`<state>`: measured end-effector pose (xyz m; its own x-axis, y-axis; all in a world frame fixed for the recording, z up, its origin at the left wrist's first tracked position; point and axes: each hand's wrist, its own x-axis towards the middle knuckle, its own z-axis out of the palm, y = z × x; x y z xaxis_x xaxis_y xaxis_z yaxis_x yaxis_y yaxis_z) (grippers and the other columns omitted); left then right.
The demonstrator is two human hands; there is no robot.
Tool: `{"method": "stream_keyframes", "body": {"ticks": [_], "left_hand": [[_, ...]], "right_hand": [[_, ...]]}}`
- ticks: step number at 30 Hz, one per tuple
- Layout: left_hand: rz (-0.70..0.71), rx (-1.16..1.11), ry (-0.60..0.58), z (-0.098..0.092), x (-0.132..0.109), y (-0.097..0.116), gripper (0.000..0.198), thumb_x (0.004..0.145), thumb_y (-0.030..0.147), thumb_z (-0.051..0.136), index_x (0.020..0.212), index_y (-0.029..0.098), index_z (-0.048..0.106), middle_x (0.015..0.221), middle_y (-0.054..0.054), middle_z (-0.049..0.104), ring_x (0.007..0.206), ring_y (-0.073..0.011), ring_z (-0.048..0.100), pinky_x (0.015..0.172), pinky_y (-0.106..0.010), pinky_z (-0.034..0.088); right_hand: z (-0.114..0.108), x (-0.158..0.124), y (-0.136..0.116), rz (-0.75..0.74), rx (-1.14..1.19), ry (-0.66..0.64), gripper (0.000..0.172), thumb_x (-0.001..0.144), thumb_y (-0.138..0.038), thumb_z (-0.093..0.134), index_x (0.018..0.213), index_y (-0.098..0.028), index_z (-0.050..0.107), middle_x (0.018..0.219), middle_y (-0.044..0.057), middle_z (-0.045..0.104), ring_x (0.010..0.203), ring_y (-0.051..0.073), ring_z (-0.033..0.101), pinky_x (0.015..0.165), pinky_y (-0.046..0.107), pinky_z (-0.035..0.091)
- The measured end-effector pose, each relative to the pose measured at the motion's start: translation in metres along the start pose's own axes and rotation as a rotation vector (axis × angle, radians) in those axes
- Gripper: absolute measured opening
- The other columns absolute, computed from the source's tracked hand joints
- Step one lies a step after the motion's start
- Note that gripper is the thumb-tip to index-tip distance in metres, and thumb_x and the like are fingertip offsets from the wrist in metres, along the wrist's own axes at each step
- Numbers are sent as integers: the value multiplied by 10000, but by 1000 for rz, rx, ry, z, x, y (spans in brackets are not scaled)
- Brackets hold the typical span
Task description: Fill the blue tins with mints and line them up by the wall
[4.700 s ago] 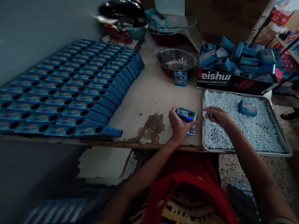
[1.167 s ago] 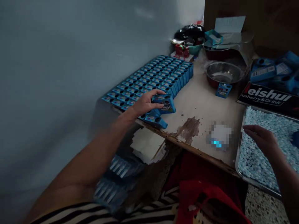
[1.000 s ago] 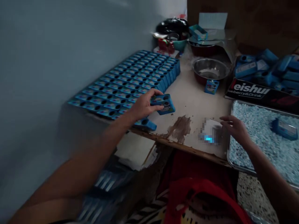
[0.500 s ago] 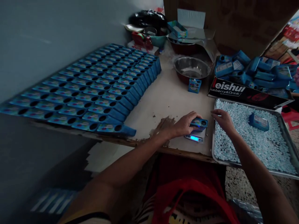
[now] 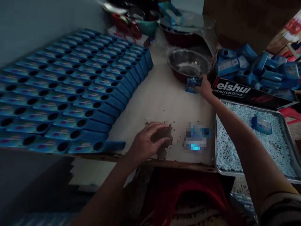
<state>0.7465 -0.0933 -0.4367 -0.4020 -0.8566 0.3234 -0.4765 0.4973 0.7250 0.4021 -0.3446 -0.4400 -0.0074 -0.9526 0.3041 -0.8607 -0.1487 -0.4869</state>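
Note:
My right hand (image 5: 205,88) reaches far across the table and closes on a small blue box (image 5: 192,84) that stands in front of a steel bowl (image 5: 188,62). My left hand (image 5: 147,141) rests near the table's front edge with loosely curled fingers and nothing in it. Just right of that hand sits a small scale (image 5: 197,140) with a lit blue display and a blue box on top. A metal tray (image 5: 288,142) of pale blue pellets lies at the right, with one blue box (image 5: 261,124) lying on the pellets.
Rows of blue boxes (image 5: 66,91) with round holes cover the table's left half. A black carton (image 5: 244,91) holds several loose blue boxes at the back right. Bowls and clutter (image 5: 145,22) crowd the far edge. A worn brown patch marks the table's front.
My left hand carried a blue box from the rows to the scale, set it there and drew back left. My right hand left the tray's edge and reached to the box by the bowl.

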Motion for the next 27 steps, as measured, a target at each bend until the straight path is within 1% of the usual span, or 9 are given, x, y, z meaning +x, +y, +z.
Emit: {"method": "stream_keyframes", "body": {"ticks": [3,6,10,14,17,19,22,25,27], "left_hand": [[-3,48,32,-6,2,0,281,1019,336,779,1290,273,741,1281,-72,789,1206,-291,775,1062,-405,640],[38,76,38,-4,19,8,255,1016,334,780,1261,268,754,1251,-60,796,1178,-280,782,1048,-397,644],[120,91,60,4,38,26,253,1029,332,770,1264,240,755,1236,-72,793,1176,-265,770,1038,-397,645],[130,107,8,13,48,52,346,1011,384,798,1320,245,730,1296,-80,770,1248,-291,729,1139,-449,603],[145,166,-63,26,56,74,475,979,384,843,1406,246,686,1387,-100,732,1332,-332,672,1215,-498,541],[197,237,-118,39,62,88,564,957,342,858,1468,230,645,1456,-126,693,1385,-370,627,1240,-530,503],[255,366,-217,58,69,103,692,890,279,900,1499,176,588,1514,-178,639,1423,-413,580,1237,-553,479],[241,466,-268,70,72,111,756,843,251,930,1492,144,556,1493,-202,633,1412,-419,574,1200,-538,492],[198,505,-286,75,72,113,725,854,229,918,1481,139,565,1482,-207,642,1403,-415,582,1176,-524,500]], "right_hand": [[11,-11,7,-79,11,29,473,925,-302,727,1349,-254,524,1301,89,697,1186,315,719,1103,562,584],[-5,-30,7,-129,19,-2,479,946,-386,742,1373,-268,560,1360,76,706,1239,318,717,1127,556,588],[-65,-74,1,-133,58,-30,448,892,-366,814,1295,-222,679,1200,81,781,1132,324,755,1068,527,630],[-134,-133,4,-138,144,50,477,879,-408,853,1294,-210,728,1166,71,792,1069,304,773,992,532,659],[-165,-171,7,-96,204,129,465,874,-432,859,1274,-221,749,1147,57,791,1033,276,778,954,520,661],[-174,-190,4,-62,225,166,442,862,-419,860,1249,-233,752,1124,46,791,998,257,775,922,495,664],[-175,-213,-7,-15,225,188,436,844,-375,853,1246,-251,741,1113,35,788,983,246,767,880,445,666],[-168,-228,-18,13,227,198,426,837,-330,834,1243,-249,734,1113,39,785,996,246,763,890,416,654],[-162,-234,-22,32,242,207,428,822,-307,831,1235,-247,733,1113,39,791,991,244,761,906,414,645]]}}
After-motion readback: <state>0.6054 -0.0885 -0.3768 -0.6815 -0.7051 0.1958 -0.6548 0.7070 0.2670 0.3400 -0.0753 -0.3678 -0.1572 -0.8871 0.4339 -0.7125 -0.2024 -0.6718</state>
